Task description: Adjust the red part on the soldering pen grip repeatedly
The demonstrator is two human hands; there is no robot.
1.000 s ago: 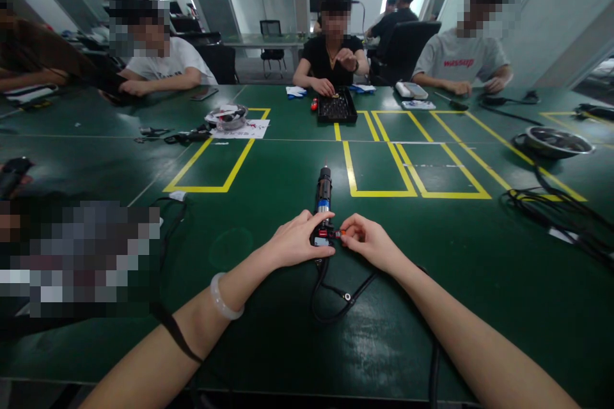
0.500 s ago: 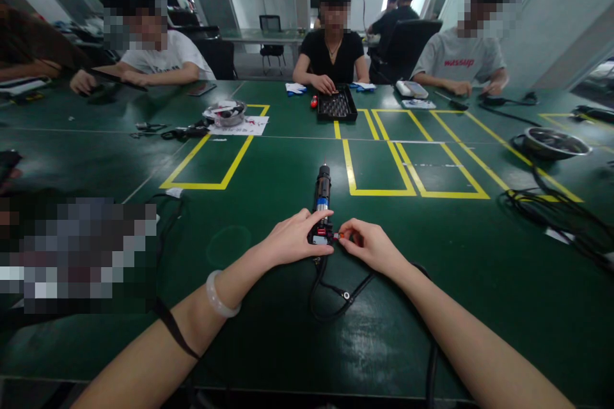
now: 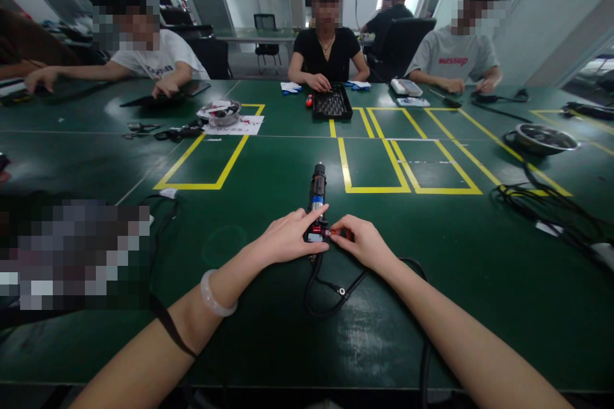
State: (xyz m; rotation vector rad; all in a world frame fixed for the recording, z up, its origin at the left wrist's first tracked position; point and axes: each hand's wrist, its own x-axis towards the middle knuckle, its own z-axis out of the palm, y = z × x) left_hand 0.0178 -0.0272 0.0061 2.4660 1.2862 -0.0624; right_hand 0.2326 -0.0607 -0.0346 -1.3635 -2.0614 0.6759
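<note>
On the green table (image 3: 268,281) lies a slim cylindrical tool (image 3: 317,188), black with silver and blue bands, its thin tip pointing away from me. My left hand (image 3: 288,234) holds its near end from the left, index finger and thumb on either side of a red and silver block (image 3: 315,236). From the right, my right hand (image 3: 355,238) pinches a small orange-red piece (image 3: 332,232) against the block's side. Its exact kind is too small to tell. A black cable (image 3: 316,312) with a ring terminal (image 3: 341,291) loops from the tool's near end.
Yellow tape outlines (image 3: 378,190) mark the table beyond the tool. A metal bowl (image 3: 542,139) and coiled black cables (image 3: 537,204) lie to the right. At the far side several people sit, one with a black tray (image 3: 332,115). A clear container (image 3: 220,114) stands back left.
The view has shifted slightly. My right hand has moved in, so the orange-red piece sits closer against the block. At far left, a person's arm has reached outward.
</note>
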